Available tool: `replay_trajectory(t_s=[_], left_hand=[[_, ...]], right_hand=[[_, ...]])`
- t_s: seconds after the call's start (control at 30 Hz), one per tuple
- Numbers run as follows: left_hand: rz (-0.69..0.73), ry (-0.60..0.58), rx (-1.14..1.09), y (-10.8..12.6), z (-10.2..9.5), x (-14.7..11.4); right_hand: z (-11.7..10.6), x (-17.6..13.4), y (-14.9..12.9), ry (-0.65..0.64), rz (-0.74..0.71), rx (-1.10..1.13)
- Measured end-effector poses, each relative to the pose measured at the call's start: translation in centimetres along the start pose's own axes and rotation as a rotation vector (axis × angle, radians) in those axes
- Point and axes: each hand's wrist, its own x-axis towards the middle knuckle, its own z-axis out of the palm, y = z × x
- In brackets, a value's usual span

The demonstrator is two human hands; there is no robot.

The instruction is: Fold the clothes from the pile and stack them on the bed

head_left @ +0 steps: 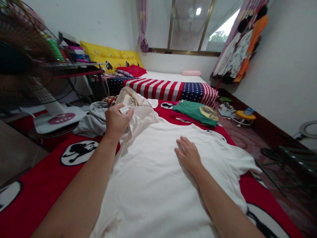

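Observation:
A white T-shirt (153, 172) lies spread over the red patterned blanket (81, 178) in front of me. My left hand (117, 121) pinches the shirt's cloth at its far left, around the left sleeve, and the fabric there is raised and folded. My right hand (188, 152) rests palm down on the shirt's middle with its fingers stretched out. Just beyond my left hand sit a grey garment (92, 120) and a beige garment (131, 96) in a loose heap. A folded green shirt (192, 110) with a round print lies past the white shirt's far right.
A fan (29, 66) stands close on the left, beside a cluttered desk (84, 67). Farther back is a bed (168, 91) with a stars-and-stripes cover. On the right floor are a yellow stool (245, 115) and a green-framed chair (292, 162). Clothes (241, 49) hang by the window.

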Motion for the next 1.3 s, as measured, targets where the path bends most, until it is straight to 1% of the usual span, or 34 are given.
replay_trajectory(t_s=[0.07, 0.1, 0.17, 0.2, 0.23, 0.27, 0.33, 0.4, 0.5, 0.53, 0.6, 0.7, 0.77, 0.83, 0.9, 0.97, 1.07, 1.13, 1.2, 1.3], left_hand=[[-0.100, -0.107, -0.304, 0.5, 1.0, -0.6], [-0.149, -0.195, -0.491, 0.8, 1.6, -1.2], [-0.206, -0.437, -0.817, 1.2, 2.8, -2.5], [-0.208, -0.567, -0.909, 1.4, 3.4, -3.2], [-0.198, -0.680, -0.944, 1.4, 3.8, -3.8], [-0.184, -0.760, -0.937, 1.4, 4.2, -4.2], [-0.148, -0.846, -0.860, 1.1, 4.3, -4.6], [-0.120, -0.898, -0.764, 0.7, 3.8, -4.1], [-0.098, -0.982, -0.540, -0.1, 2.1, -3.0], [-0.068, -0.990, -0.430, -0.4, 1.2, -2.7], [0.036, -0.997, -0.172, -1.0, -0.9, -2.7], [0.163, -1.035, 0.211, -2.1, -4.9, -3.9], [0.185, -1.076, 0.424, -2.9, -7.6, -5.2], [0.193, -1.130, 0.573, -3.7, -9.9, -6.6], [0.184, -1.206, 0.627, -4.5, -11.7, -7.9], [0.151, -1.254, 0.630, -5.2, -12.9, -8.9], [0.072, -1.245, 0.614, -6.3, -14.2, -10.0], [0.006, -1.257, 0.542, -7.0, -15.0, -10.3], [-0.081, -1.282, 0.424, -7.5, -15.6, -10.6], [-0.188, -1.241, 0.265, -7.6, -16.5, -10.9]], right_hand=[[0.0, 0.0, -0.1, 0.005, -0.001, 0.000], [0.0, 0.0, -0.1, 0.007, -0.002, 0.000], [0.0, 0.1, -0.1, 0.008, -0.002, 0.002], [0.0, 0.1, 0.0, 0.006, -0.002, 0.006], [0.0, 0.1, 0.0, 0.002, -0.003, 0.010], [-0.1, 0.2, 0.1, -0.001, -0.003, 0.015], [-0.1, 0.2, 0.2, -0.009, -0.005, 0.026], [0.0, 0.2, 0.4, -0.012, -0.006, 0.036], [0.1, 0.1, 0.5, -0.004, -0.003, 0.043], [0.1, 0.1, 0.5, 0.000, -0.003, 0.044], [0.1, 0.1, 0.6, 0.004, -0.005, 0.045], [0.2, 0.1, 0.6, 0.011, -0.021, 0.041], [0.3, 0.1, 0.7, 0.013, -0.030, 0.034], [0.3, 0.2, 0.7, 0.009, -0.033, 0.022], [0.4, 0.2, 0.8, 0.011, -0.034, 0.009], [0.5, 0.2, 0.8, 0.015, -0.040, -0.005], [0.5, 0.2, 0.5, 0.015, -0.047, -0.037], [0.3, 0.2, 0.2, 0.006, -0.049, -0.070], [-0.3, 0.4, -0.3, -0.024, -0.044, -0.122], [-1.4, 1.3, -1.4, -0.143, -0.016, -0.193]])
